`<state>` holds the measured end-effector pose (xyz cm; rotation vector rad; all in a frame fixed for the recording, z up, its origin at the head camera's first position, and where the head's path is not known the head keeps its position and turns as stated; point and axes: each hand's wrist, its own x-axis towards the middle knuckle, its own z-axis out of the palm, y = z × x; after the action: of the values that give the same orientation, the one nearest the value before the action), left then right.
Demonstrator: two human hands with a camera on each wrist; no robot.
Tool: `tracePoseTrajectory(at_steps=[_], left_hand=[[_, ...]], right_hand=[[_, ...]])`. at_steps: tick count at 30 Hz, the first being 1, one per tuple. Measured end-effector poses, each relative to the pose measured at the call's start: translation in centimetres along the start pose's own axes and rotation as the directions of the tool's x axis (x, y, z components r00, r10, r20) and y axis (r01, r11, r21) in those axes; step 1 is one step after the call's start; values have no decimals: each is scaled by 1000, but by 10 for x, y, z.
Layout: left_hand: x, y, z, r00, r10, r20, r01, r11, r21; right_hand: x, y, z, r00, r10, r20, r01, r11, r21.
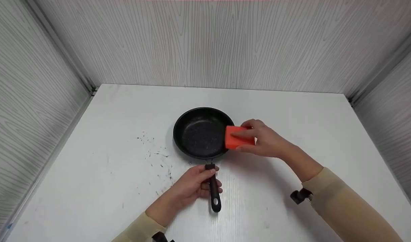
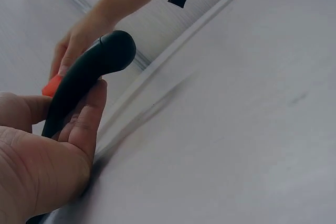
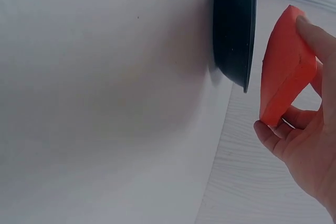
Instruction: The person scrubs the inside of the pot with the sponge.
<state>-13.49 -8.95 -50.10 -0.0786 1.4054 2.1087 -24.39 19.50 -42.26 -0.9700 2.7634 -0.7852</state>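
A black frying pan (image 1: pixel 202 134) sits on the white table in the head view, its handle (image 1: pixel 213 191) toward me. My left hand (image 1: pixel 193 185) grips that handle near the pan end, thumb on top; the left wrist view shows the fingers around the handle (image 2: pixel 86 74). My right hand (image 1: pixel 264 139) holds an orange-red sponge (image 1: pixel 237 143) by its edges, over the pan's right rim. In the right wrist view the sponge (image 3: pixel 286 66) is pinched between thumb and fingers, apart from the pan's side (image 3: pixel 233 30).
Dark crumbs and smudges (image 1: pixel 161 164) lie scattered on the white table (image 1: pixel 91 188) left of the pan. Pale wood-grain panels (image 1: pixel 205 43) stand at the back and both sides. A dark strap clip (image 1: pixel 301 195) hangs at the right sleeve.
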Motion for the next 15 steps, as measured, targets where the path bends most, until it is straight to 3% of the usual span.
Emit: tracePoseTrajectory(at_steps=[15], left_hand=[[3,-4,-4,999,32,36,-31,999,-18]], right_hand=[[29,-18,23,996,-47,82,56,991,-122]])
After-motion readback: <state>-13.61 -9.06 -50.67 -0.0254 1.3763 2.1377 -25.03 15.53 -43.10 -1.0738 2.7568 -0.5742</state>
